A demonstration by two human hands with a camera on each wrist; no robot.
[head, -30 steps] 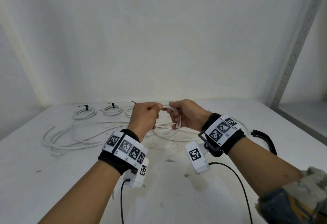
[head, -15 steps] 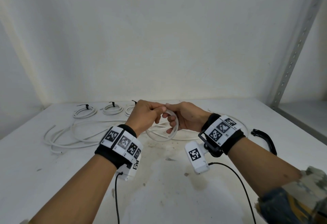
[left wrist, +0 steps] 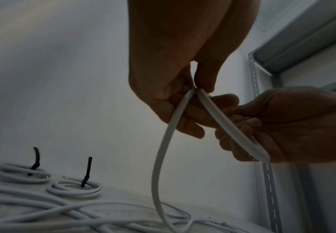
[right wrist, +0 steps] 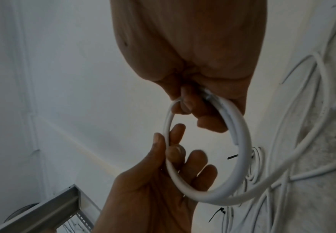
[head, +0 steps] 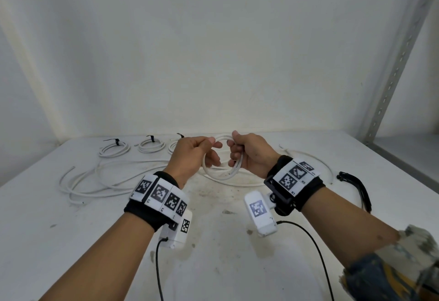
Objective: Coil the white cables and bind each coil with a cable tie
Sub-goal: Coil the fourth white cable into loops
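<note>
Got the white cable (head: 222,158) looped once, my left hand (head: 194,155) pinching the loop and right hand (head: 251,153) gripping it above the table (head: 213,253). Three tied coils (head: 152,145) sit behind that loop, loose cables (head: 99,179) left of it, spare ties (head: 356,186) off right, so I'd say roughly halfway.

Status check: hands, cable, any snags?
Left hand and right hand both grip the white cable, one loop formed. Loose cables trail on the table. No tie on yet.

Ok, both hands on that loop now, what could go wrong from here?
1. The white cable coil is unbound; if the right hand eases, it may spring open.
2. Its tail runs into the loose cables on the table and may snag.
3. The spare cable ties lie apart, so one hand must let go.
</note>
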